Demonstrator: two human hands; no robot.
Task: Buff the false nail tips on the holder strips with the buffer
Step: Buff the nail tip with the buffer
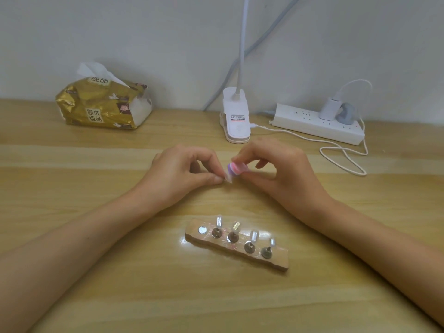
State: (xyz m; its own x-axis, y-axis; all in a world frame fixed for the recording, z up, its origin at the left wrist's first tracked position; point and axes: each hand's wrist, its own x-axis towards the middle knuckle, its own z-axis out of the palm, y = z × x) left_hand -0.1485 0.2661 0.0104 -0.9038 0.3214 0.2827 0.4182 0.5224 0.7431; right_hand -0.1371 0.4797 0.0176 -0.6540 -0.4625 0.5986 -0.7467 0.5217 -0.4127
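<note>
Tabletop (96,284) is carrying the wooden holder strip (211,243), with four nail tips (219,221) standing on its pegs just before you. Beyond it, your right hand (283,171) is gripping the buffer (236,168) between thumb and fingers, seemingly touching the fifth tip (228,180), which your left hand (177,174) is pinching. Light, thin and likely springy, it is asking for a low hold and gentle strokes.

Beyond the grip, far to the left, I see a gold tissue pack (103,104). Just behind the grip there's a white clip lamp (235,116) — and off right a power strip (317,122), a white cable (300,137) looping across the wooden table (72,188).
</note>
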